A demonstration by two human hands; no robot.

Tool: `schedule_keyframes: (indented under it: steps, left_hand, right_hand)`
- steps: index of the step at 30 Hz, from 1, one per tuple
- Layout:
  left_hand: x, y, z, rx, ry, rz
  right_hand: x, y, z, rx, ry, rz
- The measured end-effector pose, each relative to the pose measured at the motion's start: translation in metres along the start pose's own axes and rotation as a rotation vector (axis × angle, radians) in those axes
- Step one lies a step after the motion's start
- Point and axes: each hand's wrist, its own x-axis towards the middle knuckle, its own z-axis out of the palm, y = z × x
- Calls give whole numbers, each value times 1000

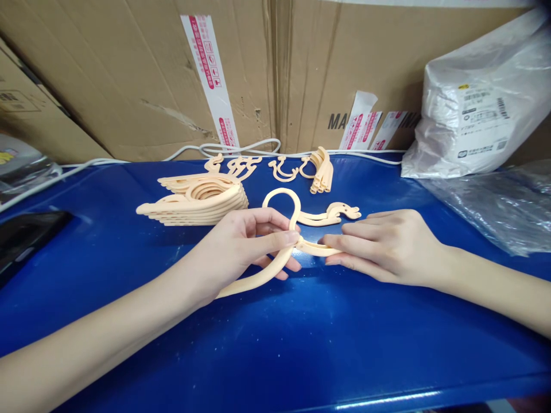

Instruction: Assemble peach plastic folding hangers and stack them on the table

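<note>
A cream plastic folding hanger is held between both hands above the blue table. My left hand pinches it at the joint below its round hook, thumb on top. One arm of the hanger curves down to the left, partly behind my wrist. My right hand is closed on the shorter arm at the right, its fingertips wrapped over the end. Just behind lies a loose hanger part with a hooked end. Further left, a stack of cream hangers rests near my left hand.
Along the back lie several small curved hook pieces and a bundle of arm pieces. A white cable runs before cardboard boxes. A plastic-wrapped parcel stands at the right, a black phone-like object at the left.
</note>
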Motion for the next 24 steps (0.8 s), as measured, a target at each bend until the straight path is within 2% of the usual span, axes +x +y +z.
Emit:
schedule_keyframes:
  steps: [7,15,24]
  left_hand:
    - [-1,0,1,51,18,25]
    - [2,-4,1,37,25,-71]
    - [1,0,7,104,59,-106]
  right_hand:
    - [-2,-3,-3,129,-61,87]
    - [-1,-3,-4,231,-150,150]
    - [-1,0,-2,229,-143,156]
